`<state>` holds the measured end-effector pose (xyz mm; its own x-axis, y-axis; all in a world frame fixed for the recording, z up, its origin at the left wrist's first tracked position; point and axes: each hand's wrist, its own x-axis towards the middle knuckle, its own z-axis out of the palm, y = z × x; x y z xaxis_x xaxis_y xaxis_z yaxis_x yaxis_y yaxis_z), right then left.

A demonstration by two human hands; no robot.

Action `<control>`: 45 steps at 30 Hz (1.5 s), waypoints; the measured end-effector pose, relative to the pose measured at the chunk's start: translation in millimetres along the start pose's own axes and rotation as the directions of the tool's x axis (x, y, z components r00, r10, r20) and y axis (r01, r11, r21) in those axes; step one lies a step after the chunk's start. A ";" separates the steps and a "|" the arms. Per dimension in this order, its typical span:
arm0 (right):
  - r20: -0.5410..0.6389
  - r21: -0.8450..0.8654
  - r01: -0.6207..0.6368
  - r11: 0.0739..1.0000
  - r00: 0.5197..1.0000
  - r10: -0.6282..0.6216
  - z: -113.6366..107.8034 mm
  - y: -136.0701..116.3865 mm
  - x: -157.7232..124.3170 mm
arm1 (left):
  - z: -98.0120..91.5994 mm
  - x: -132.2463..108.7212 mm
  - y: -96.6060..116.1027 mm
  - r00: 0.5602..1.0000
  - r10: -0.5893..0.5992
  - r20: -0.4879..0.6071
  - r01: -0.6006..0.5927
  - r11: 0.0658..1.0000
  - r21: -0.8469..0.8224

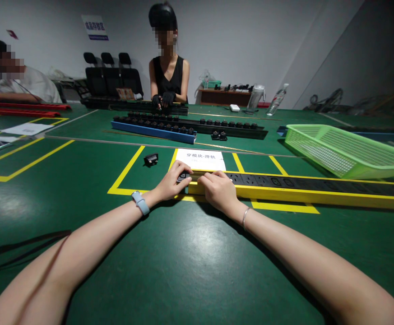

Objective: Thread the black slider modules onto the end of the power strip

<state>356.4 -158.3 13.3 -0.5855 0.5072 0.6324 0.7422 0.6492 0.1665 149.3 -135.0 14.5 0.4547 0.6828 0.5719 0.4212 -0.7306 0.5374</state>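
Note:
A long yellow rail lies across the table, with black socket modules seated in a row along its channel. At the rail's left end, my left hand pinches a black socket module between thumb and fingers. My right hand rests on the rail just beside it, fingers bent over the channel; what lies under its fingertips is hidden. A single loose black socket module sits on the table to the left of my hands.
Behind the rail lie a white printed sheet and a green basket. Farther back are a blue rail with black modules, a water bottle and a jug. A person works opposite; another sits at left near red rails.

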 end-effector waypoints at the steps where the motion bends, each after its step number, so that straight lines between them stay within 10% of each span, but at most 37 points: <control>1: 0.000 -0.001 0.002 1.000 1.000 -0.002 -0.1 -0.1 -0.1 | 0.0 0.0 0.0 1.000 0.002 0.001 -0.002 1.000 0.000; 45: 0.008 -0.013 0.004 1.000 1.000 -0.004 0.2 0.1 -0.7 | 2.9 1.6 0.2 1.000 -0.010 -0.004 0.010 0.999 0.041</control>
<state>356.9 -158.5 12.7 -0.5907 0.5095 0.6257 0.7443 0.6434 0.1788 152.4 -134.0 13.7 0.4472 0.6902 0.5689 0.4577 -0.7230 0.5175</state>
